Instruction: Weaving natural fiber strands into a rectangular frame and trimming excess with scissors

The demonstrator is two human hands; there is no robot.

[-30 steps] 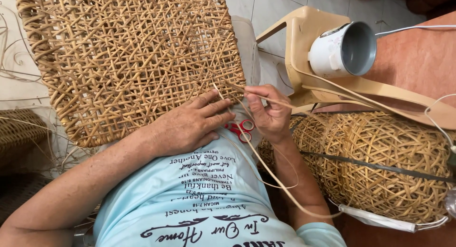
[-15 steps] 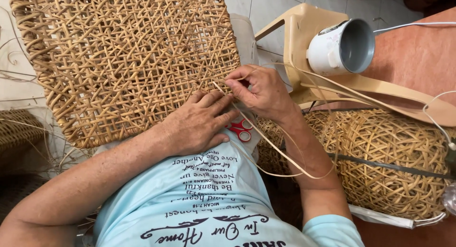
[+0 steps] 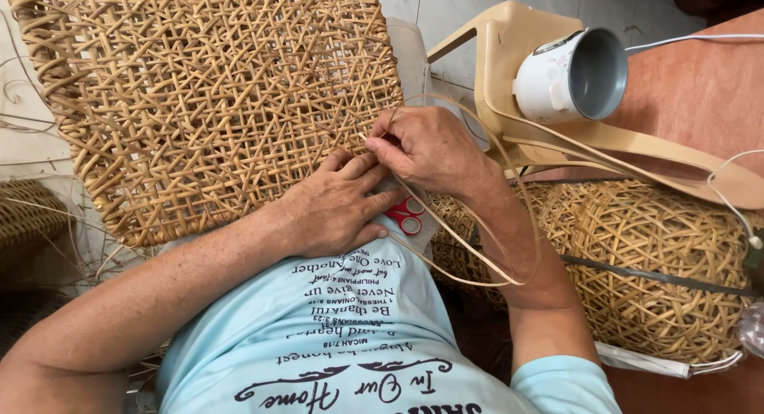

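1. The big woven panel (image 3: 215,103) leans on the person's lap, tilted up. It is full of little holes. If it slips off the lap, the weave could go crooked, because only the hands steady its bottom edge.

2. The round wicker basket (image 3: 652,271) sits to the right of the panel, low down. The loose end of the strip hangs near it. I think the strip could catch on the basket's rough weave and get stuck.

3. The tan plastic chair (image 3: 517,56) lies tipped over just right of the panel, with a white and grey pot (image 3: 569,76) resting on it. The pot could roll off if the chair gets bumped.

4. The left hand (image 3: 334,211) lies flat and open on the panel's bottom edge, pressing it down. If it lets go, the panel may wobble.

5. The right hand (image 3: 430,147) is at the panel's lower right corner, fingers pinched tight on the thin cane strip (image 3: 469,259). The strip loops down below the panel. A hard pull could snap or kink it.

6. The red scissors (image 3: 406,215) lie just under the panel's corner, between the hands. Part of them is hidden. A finger could get poked.
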